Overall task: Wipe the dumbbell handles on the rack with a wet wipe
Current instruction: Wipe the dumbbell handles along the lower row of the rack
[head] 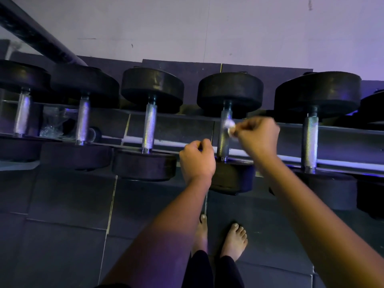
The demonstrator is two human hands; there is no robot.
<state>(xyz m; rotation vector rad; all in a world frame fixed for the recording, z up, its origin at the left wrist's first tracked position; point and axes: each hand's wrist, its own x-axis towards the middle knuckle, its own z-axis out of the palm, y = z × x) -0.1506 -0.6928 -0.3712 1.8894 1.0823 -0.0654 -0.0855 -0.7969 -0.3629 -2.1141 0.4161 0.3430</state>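
Two bare forearms reach up from the bottom edge, with two bare feet (233,240) and black leggings below them on dark, matte rubber floor tiles (62,204) that meet at pale seams.

The left hand (197,161) is curled into a fist at the rack's front rail (342,163), between the third and fourth dumbbells from the left. Its fingers turn away from the camera, so I cannot tell whether it grips anything.

The right hand (258,136), blurred, pinches a small crumpled white wet wipe (230,126) between thumb and fingertips. The wipe is held at the upper part of the fourth dumbbell handle (224,142), and the blur hides whether it touches.

Five dumbbells show their handles, all straight knurled steel cylinders with a dull shine. Each lies across the two rack rails between round black rubber heads. Part of a sixth dumbbell (372,109) shows at the right edge.

Behind the first two handles lies some crinkled clear plastic (52,123).

A thick black bar (35,32) slants across the upper left corner, in front of a plain pale wall (207,28) marked with a few scuffs.
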